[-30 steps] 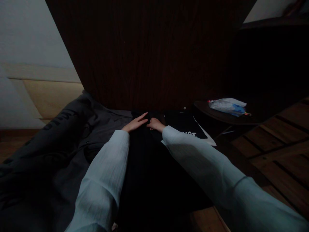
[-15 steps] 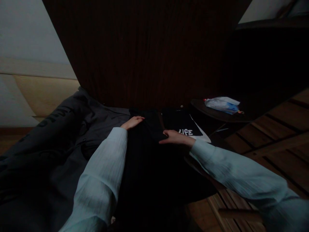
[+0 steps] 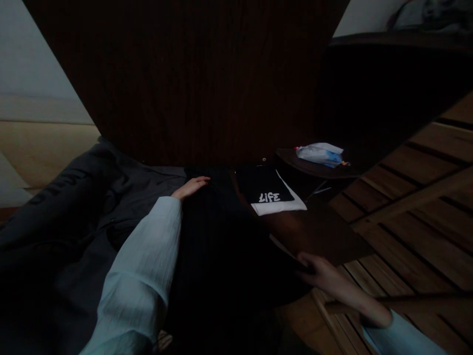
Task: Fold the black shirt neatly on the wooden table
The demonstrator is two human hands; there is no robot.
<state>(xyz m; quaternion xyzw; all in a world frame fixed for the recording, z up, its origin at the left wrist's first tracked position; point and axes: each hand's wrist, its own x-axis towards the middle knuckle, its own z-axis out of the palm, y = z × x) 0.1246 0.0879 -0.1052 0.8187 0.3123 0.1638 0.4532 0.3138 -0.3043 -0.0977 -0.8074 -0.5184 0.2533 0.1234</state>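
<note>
A black garment (image 3: 221, 246) lies spread out in front of me in dim light. My left hand (image 3: 191, 187) rests flat on its far end, fingers stretched out. My right hand (image 3: 325, 278) is low at the right, at the garment's near right edge; its fingers close on the dark cloth there, though the view is blurred. Beyond lies a folded black garment with the white word LIFE (image 3: 269, 192) on top of a folded white one (image 3: 281, 207).
A grey garment (image 3: 74, 212) is heaped at the left. A dark wooden panel (image 3: 192, 84) stands behind. A small dark round table (image 3: 314, 170) at the right carries a white and blue plastic packet (image 3: 320, 153). Wooden floorboards (image 3: 414, 197) run to the right.
My right hand has left the far end of the black garment and slid back along its right side to the near right edge. My left hand has stayed put. The view has swung right.
</note>
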